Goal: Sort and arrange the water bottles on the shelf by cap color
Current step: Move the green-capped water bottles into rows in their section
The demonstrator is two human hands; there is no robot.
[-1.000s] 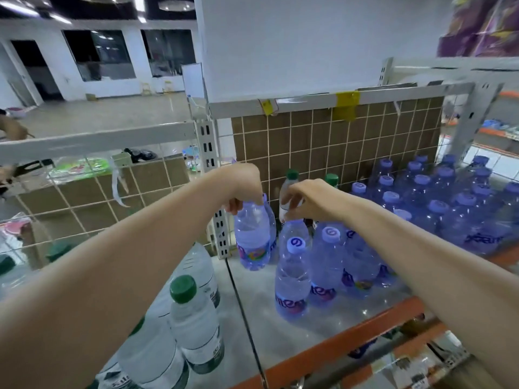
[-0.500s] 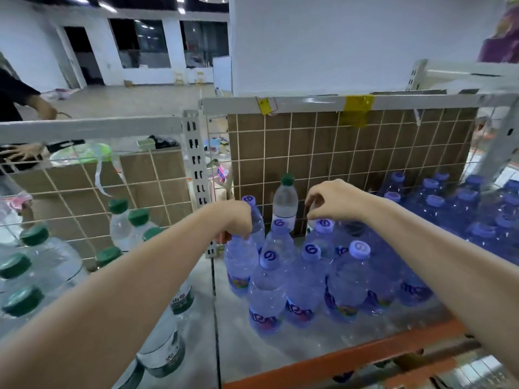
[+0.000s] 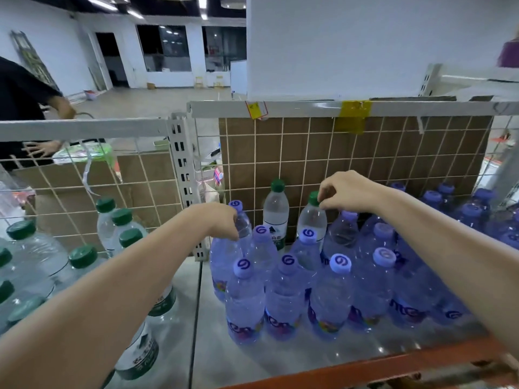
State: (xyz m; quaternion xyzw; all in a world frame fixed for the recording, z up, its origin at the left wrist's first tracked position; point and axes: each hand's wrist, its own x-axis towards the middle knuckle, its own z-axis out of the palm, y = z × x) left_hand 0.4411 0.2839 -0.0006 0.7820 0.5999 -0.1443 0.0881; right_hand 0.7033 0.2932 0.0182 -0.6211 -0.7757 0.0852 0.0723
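Over on the right shelf [image 3: 351, 360], left hand [image 3: 222, 221] grips a purple-cap bottle's [image 3: 224, 262] neck, right hand [image 3: 346, 192] pinches a green cap [image 3: 314, 198] near the back grid [image 3: 365, 153].

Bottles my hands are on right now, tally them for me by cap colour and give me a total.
Green-capped bottle: 1, pinched at the cap by the right hand
Purple-capped bottle: 1, gripped at the neck by the left hand
Total: 2
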